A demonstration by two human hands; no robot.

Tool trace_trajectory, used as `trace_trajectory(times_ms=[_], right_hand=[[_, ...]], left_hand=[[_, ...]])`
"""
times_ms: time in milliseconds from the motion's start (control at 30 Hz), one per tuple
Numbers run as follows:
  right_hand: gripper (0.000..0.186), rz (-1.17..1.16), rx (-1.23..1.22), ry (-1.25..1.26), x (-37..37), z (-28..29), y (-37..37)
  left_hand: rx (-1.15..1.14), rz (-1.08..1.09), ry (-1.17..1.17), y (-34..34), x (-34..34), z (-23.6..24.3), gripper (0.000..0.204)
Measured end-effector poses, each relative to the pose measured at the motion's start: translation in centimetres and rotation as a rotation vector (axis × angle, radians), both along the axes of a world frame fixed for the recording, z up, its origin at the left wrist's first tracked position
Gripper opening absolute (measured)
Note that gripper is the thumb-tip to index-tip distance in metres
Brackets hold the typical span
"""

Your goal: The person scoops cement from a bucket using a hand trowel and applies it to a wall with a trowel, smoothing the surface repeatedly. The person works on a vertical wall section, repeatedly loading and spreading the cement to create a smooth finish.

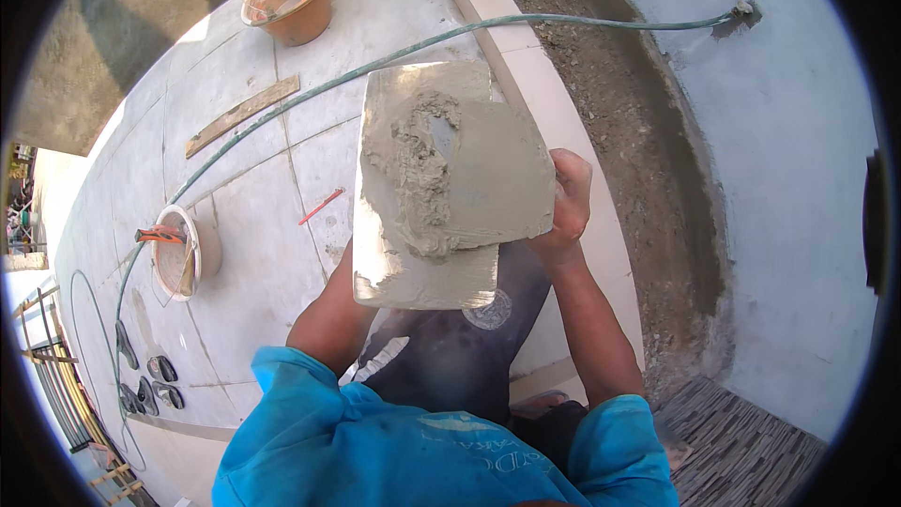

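Mortar (422, 164), grey-green and wet, lies in front of the person's body, heaped on a pale board and smeared over a float beside it. I judge the step in hand to be working the mix between these two tools; the next move seems to call for keeping the board level while the float gathers the loose ridge into one mass.

From the left, dark sandals (162, 369) sit on large grey floor tiles (253, 253) with straight joints. A round, whitish bucket (207, 258) comes next, an orange-handled tool (160, 236) across its rim. Above it lies a rough, narrow wooden plank (242, 116), then a tapering orange-brown bucket (308, 21) with a crusted inside. A thin red stick (322, 207) rests nearer the person.

The left forearm (330, 324) runs up behind the board (427, 289), a smooth, shiny rectangle with rounded corners; the left hand is hidden there, so I cannot tell its grip. The mortar's middle is crumbly and torn, its edges slick. The float (511, 178), flat and coated, overlaps the board's right side, though its left edge is lost under the mix. The right hand (569, 197) has its fingers curled round the float's right end, grasping it. Farther right come a strip of crumbly brown soil (605, 113) and a smooth, pale wall (770, 178).
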State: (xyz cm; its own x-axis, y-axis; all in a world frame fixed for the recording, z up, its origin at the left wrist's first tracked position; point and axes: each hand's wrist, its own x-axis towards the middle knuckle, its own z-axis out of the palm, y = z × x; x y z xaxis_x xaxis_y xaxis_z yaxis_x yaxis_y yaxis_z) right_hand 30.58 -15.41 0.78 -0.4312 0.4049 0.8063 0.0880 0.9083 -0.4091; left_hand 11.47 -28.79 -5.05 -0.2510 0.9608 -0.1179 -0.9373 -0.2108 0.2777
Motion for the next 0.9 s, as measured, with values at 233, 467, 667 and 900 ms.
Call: trace_trajectory(times_ms=[233, 467, 667, 900], right_hand=[[0.026, -0.065, 0.021, -0.09, 3.4, -1.0, -0.3], [0.03, -0.062, -0.065, -0.26, 7.6, -0.6, 0.0], [0.047, 0.735, -1.224, -0.065, 5.2, 6.1, -0.8], [0.045, 0.763, -1.178, -0.419, 3.2, 6.3, 1.0]], left_hand=[[0.007, 0.07, 0.047, -1.7, -0.2, 0.8, 0.051], [0.048, 0.166, 0.11, -3.6, -2.6, 1.8, 0.052], [0.035, 0.156, 0.105, -4.0, -1.9, 1.6, 0.053], [0.026, 0.174, 0.124, -3.7, -0.7, 1.6, 0.055]])
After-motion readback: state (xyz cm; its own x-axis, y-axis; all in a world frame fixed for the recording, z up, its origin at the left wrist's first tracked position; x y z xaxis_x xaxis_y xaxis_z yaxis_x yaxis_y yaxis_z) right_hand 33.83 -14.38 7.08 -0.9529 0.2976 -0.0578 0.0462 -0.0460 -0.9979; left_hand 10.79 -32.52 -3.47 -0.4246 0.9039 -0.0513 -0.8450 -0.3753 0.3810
